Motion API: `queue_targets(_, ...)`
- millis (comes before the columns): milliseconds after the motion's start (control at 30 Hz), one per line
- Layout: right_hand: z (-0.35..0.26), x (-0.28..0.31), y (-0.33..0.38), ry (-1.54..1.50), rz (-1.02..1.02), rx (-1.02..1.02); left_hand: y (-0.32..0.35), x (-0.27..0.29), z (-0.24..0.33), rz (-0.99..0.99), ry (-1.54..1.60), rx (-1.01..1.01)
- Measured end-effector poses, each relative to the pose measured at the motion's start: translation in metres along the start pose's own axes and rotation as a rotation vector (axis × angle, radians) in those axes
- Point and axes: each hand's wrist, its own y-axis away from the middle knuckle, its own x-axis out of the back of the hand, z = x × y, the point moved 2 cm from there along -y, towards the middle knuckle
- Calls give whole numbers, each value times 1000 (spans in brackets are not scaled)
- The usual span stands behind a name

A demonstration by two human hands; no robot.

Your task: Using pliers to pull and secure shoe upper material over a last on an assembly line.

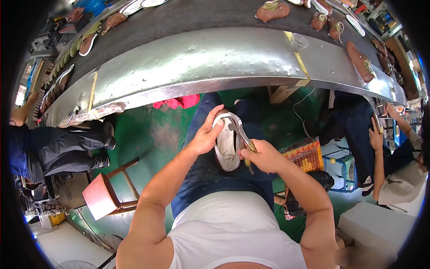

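Over my lap I hold a brown shoe, its pale underside with a dark mark turned up and its edge rimmed in brown and white. My left hand is closed on its far left side, the thumb lying over the rim. At the near right side, my right hand is wrapped round a pair of pliers with yellowish handles. The metal part of the pliers lies along the shoe's right edge; where exactly its jaws meet the shoe I cannot make out.
Ahead runs a metal-edged conveyor bench carrying several brown shoes. A clear cup sits on its edge. A pink-seated stool stands left. Co-workers sit at both sides, one person's hand showing right. Red cloth lies under the bench.
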Motion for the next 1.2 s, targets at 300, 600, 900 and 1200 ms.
queue_targets(300,25,-3,-28,308,264,205,-6,18,-22,80,93,49)
queue_targets(600,12,5,-11,555,217,88,-12,13,-16,193,7,203)
queue_targets(900,-24,2,-15,350,437,216,-15,10,-8,113,-85,188)
queue_targets(1200,33,-7,-43,153,555,-72,39,-7,-22,223,-471,290)
